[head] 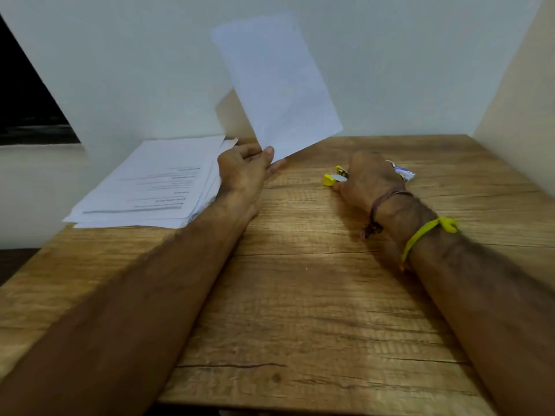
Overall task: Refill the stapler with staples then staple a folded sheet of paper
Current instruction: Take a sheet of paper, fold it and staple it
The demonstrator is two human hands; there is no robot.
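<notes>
Stapler (334, 177), yellow, lying on the table (300, 295) with its long axis left-right, half covered by the right hand (368, 178) closing on it; left hand (243, 169) pinches a raised sheet of paper (279, 85).

- The scene is dimly and unevenly lit, with a greenish-grey cast over the white wall (120, 70).
- A brighter warm patch is seen on the wooden table (300, 241) between the forearms; its near edge is darker.
- A soft shadow is thrown on the wall behind the raised sheet of paper (279, 85).
- The sheet is smeared by motion blur.
- Straight edges are bent toward the corners by wide-angle distortion.
- Overall focus is soft; printed text on the paper stack (150, 187) cannot be read.
</notes>
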